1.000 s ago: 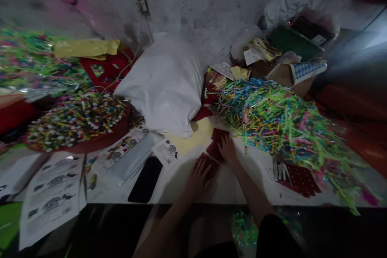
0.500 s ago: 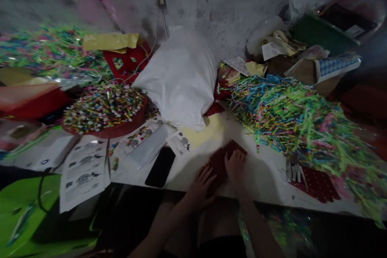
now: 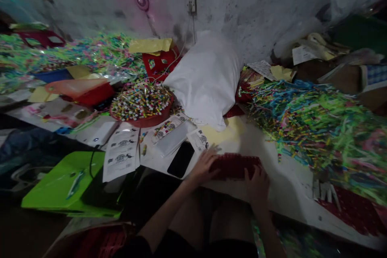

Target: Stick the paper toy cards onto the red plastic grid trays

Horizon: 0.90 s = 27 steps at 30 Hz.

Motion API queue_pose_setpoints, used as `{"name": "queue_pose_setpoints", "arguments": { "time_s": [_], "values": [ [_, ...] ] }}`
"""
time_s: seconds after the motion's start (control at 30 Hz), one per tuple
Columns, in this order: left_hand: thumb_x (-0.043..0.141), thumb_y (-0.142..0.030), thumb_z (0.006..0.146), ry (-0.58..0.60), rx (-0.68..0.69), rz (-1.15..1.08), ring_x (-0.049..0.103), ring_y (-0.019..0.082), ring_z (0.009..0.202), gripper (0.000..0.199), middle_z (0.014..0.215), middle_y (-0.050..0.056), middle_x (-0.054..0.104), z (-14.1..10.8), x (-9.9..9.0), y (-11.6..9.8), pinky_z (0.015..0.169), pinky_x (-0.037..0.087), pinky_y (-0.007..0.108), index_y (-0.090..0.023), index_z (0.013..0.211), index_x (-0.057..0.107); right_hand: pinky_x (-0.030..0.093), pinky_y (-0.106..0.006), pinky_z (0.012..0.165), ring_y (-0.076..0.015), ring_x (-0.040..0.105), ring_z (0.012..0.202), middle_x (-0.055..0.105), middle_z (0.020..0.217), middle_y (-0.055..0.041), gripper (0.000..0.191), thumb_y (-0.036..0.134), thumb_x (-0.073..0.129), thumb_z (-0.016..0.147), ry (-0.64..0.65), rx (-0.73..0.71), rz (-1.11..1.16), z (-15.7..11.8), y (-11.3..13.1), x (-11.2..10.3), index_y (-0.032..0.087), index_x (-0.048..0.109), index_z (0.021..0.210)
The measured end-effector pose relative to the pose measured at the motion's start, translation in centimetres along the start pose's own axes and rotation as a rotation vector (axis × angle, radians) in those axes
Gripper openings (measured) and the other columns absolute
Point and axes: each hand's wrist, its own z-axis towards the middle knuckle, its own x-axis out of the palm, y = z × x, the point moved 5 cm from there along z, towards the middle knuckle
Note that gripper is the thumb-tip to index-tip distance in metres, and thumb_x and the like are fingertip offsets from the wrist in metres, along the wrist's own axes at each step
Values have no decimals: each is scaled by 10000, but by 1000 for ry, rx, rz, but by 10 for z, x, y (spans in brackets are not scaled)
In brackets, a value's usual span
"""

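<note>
A dark red board with a notched far edge is in front of me at the table's near edge, its long side running left to right. My left hand grips its left end, with the fingers reaching past the far corner. Around the right end my right hand is closed, thumb on the board's face. Whether the board rests flat or is slightly raised I cannot tell. A black phone and a printed card lie just left of my left hand.
A white sack stands behind the board. Left of it is a red basin of small colourful pieces. Colourful strips are heaped at right, near another dotted red board. Printed sheets overhang the front edge by a green stool.
The red board has turned from a slant to lie straight across, and my hands have moved to its two ends. The view has swung left.
</note>
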Motion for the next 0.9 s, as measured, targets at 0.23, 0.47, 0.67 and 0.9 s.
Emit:
{"name": "queue_pose_setpoints", "arguments": {
  "time_s": [0.23,0.47,0.67,0.9],
  "values": [
    [500,-333,850,-260,-585,245,414,318,1253,462,1300,188,510,-17,-106,134,1042,317,496,-109,1253,473,437,-472,893,-303,500,1118,534,1195,-215,468,460,364,900,-125,-93,258,-15,-12,-3,90,560,1108],
    [591,-356,796,4,-426,108,500,265,1165,381,1170,105,630,52,-73,129,995,366,388,-177,1132,599,436,-490,943,-256,492,1146,533,1221,-166,306,341,429,896,-94,-221,453,-42,44,3,138,554,1089],
    [607,-310,760,61,-522,-29,600,240,915,304,849,92,709,100,-54,131,813,434,334,-125,992,669,426,-521,971,-238,524,1121,551,1213,-126,229,282,454,897,-139,-227,542,-58,51,-9,183,552,1079],
    [506,-364,797,76,-438,-326,582,143,703,286,768,20,678,89,-77,75,642,433,216,-128,824,665,465,-473,949,-229,495,1173,507,1255,-137,268,207,453,890,-35,-239,675,-26,54,-42,185,517,1149]
  ]
}}
